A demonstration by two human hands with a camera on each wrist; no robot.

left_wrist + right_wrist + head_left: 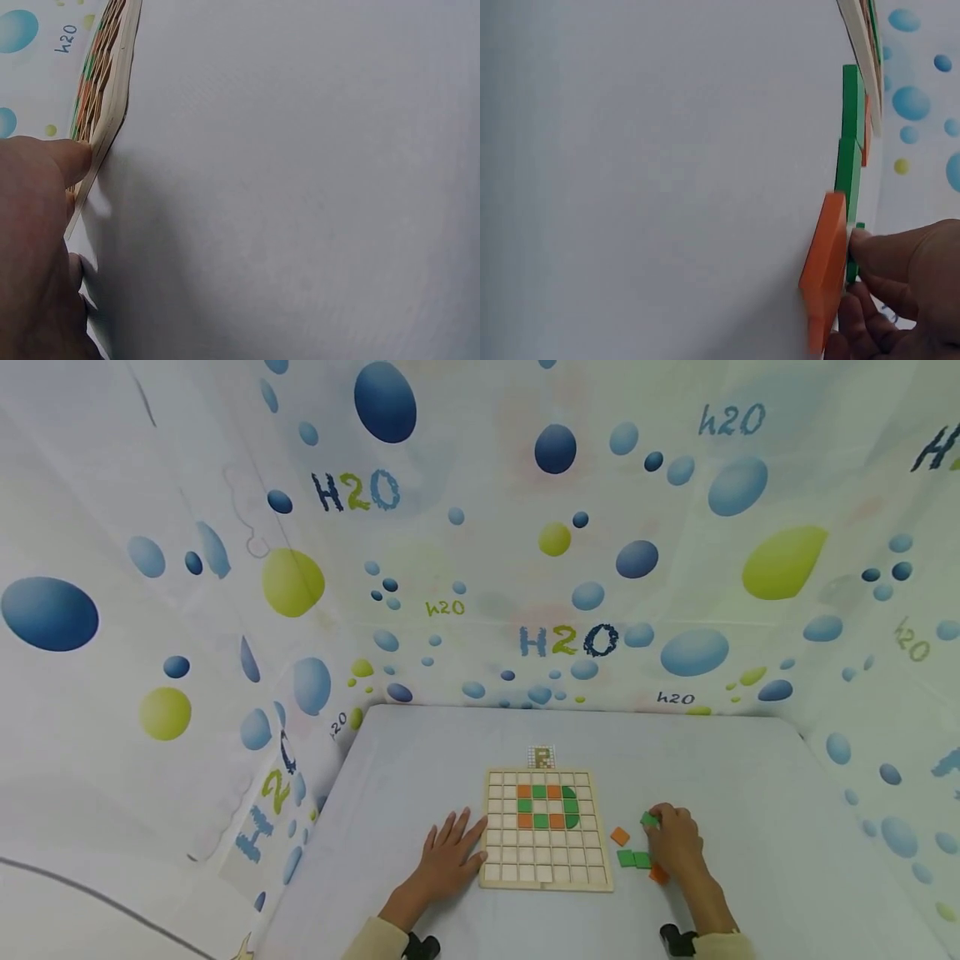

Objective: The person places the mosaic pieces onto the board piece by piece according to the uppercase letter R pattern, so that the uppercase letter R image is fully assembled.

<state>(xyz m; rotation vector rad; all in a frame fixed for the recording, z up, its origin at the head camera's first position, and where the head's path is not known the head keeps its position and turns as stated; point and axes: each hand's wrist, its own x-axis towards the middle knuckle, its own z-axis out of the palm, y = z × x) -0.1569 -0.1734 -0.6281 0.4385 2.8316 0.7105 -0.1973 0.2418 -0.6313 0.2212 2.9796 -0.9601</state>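
Observation:
A square wooden grid board (510,878) lies on the table, with orange and green tiles (539,822) set in a ring in its upper cells; the green ones at the right have rounded outer corners. My left hand (448,860) rests flat with spread fingers, thumb and fingertip at the board's left edge. To the board's right, my right hand (677,841) pinches a green tile (648,819) between thumb and fingers. Beside that hand lie two green tiles (634,859), an orange tile (620,836), and another orange piece (826,262) partly under the hand in the head view.
A small printed pattern card (542,757) lies behind the board's far edge. The white-covered table (405,760) meets a curtain (465,552) printed with blue and green drops at the back and sides.

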